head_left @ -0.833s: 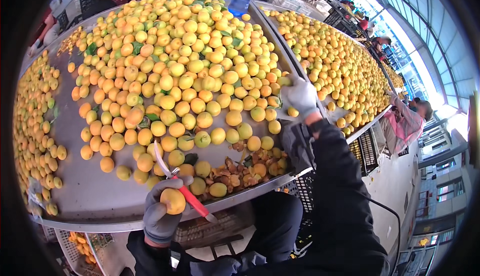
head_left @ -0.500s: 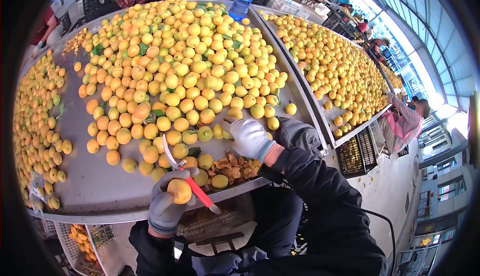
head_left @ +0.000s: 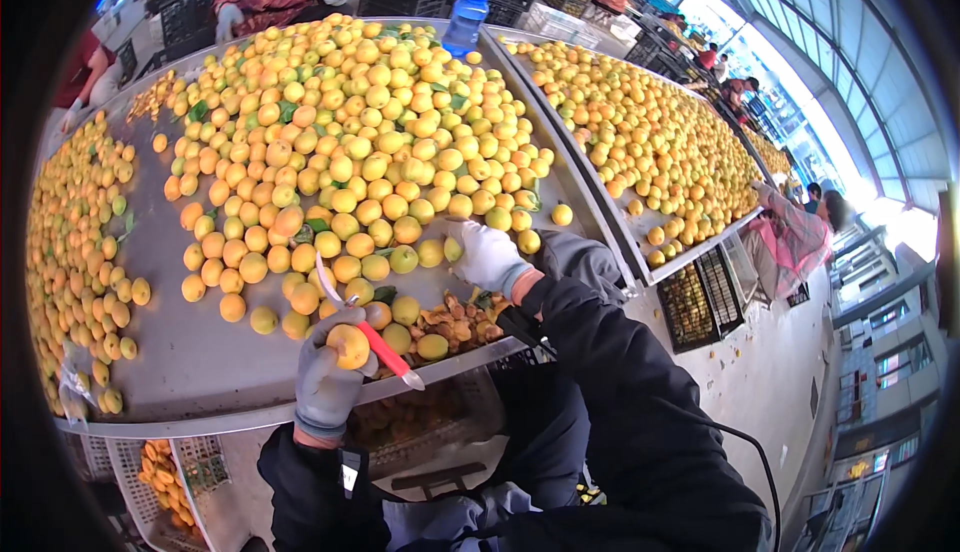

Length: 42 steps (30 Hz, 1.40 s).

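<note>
My left hand, in a grey-white glove, is closed around a yellow apricot and a curved-blade knife with a red handle. The knife lies slantwise beside the fruit, its blade pointing up and away over the table. At the near edge of a big heap of apricots, my right hand, also gloved, has its fingers bent around a yellow-green apricot. Its thumb is partly hidden. Between my hands, brownish fruit scraps lie by the table's near rim.
The metal table has a raised rim; another apricot pile lies at left. A second fruit-covered table stands right, above a black crate. A blue bottle stands far back. Other people sit around. A white crate is below left.
The view has shifted a little. My right fingers have closed in on the apricot at the heap's near edge. The left hand still holds its apricot and knife.
</note>
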Each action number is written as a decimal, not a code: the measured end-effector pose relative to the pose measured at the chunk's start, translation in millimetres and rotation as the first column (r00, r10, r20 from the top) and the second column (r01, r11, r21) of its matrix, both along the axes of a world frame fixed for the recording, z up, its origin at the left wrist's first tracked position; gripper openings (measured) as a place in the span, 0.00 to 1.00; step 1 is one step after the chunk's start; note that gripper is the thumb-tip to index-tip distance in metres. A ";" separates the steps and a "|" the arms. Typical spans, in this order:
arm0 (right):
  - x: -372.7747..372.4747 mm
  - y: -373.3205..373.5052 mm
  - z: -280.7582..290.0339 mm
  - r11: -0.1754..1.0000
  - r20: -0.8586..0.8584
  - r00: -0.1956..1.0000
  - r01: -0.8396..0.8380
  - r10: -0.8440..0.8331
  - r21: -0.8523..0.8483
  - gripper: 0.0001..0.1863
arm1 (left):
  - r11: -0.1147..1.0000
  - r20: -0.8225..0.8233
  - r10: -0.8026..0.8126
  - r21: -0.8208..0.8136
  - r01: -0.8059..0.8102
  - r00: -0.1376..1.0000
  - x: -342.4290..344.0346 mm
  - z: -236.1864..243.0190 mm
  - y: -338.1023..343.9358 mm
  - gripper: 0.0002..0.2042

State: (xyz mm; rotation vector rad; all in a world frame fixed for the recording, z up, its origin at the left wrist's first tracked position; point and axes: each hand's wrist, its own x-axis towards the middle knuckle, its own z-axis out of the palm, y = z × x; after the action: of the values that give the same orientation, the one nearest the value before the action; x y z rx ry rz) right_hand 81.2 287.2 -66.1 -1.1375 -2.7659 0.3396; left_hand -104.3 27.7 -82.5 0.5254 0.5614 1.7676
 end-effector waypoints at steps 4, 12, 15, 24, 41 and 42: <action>41.6 -19.2 55.3 0.981 -0.422 0.893 0.092 -0.158 -0.172 0.31 | 1.000 0.106 0.025 0.000 -0.025 0.994 -0.1 -14.6 1.9 0.27; 328.9 -154.3 113.2 0.783 -0.690 0.371 0.326 -0.621 -0.530 0.29 | 0.986 0.286 -0.168 0.035 0.165 0.943 -23.2 -41.8 1.0 0.37; 456.1 -238.5 65.0 0.550 -0.604 0.135 0.600 -0.785 -0.581 0.27 | 0.967 0.158 -0.247 0.103 0.233 0.956 -24.5 -49.9 5.4 0.37; 596.2 -431.4 -144.9 -0.274 0.003 -0.314 0.826 -0.949 -0.493 0.18 | 0.981 0.069 -0.145 -0.117 0.153 0.987 -20.1 -31.2 9.8 0.33; 437.5 -237.0 -36.3 0.385 -0.470 0.013 0.595 -0.883 -0.706 0.15 | 0.982 0.105 -0.153 -0.092 0.163 0.983 -2.2 -21.8 -4.4 0.31; 411.3 -217.9 -26.4 0.473 -0.495 0.130 0.572 -0.859 -0.670 0.15 | 0.992 0.037 -0.122 -0.039 0.123 0.992 -14.6 -28.8 -9.4 0.31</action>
State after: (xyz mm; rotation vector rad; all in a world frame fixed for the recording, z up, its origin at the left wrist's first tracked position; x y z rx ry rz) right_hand 492.5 69.3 -92.4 -1.6923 -1.0929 0.9050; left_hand -118.8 18.4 -111.3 0.4898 0.5293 1.6420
